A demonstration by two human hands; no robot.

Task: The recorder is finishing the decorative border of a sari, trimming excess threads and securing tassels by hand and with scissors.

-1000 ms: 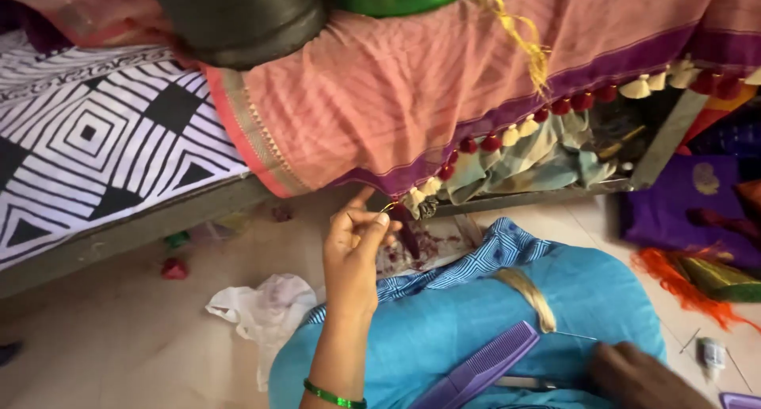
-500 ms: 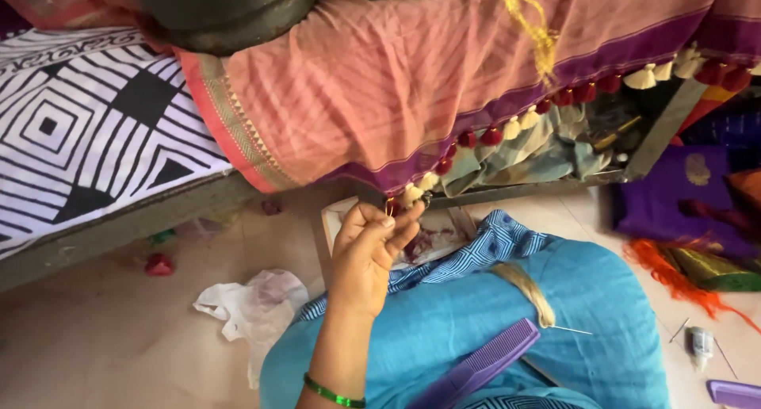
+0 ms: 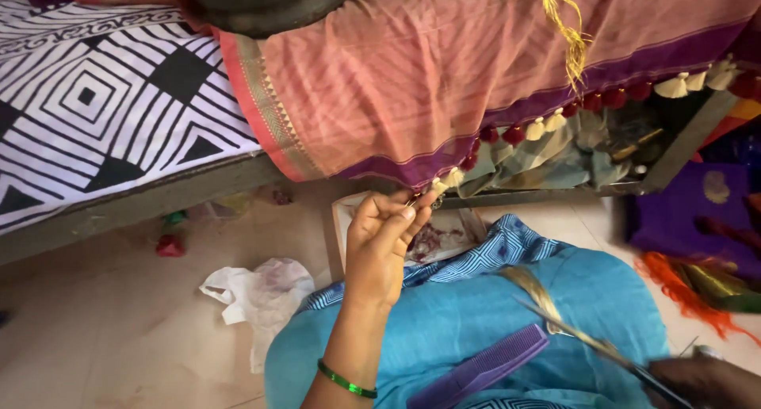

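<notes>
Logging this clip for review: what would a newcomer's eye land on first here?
First the pink cloth with a purple border and red and cream tassels, hanging across the top, with the left hand pinching its lower edge at centre. Then the black-and-white patterned sheet at upper left. A purple comb lies on the blue lap below; the right hand, bottom right, holds scissors.

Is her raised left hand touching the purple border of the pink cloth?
Touching: the head view shows the left hand pinching the tasselled purple border of the pink cloth with its fingertips.
</notes>
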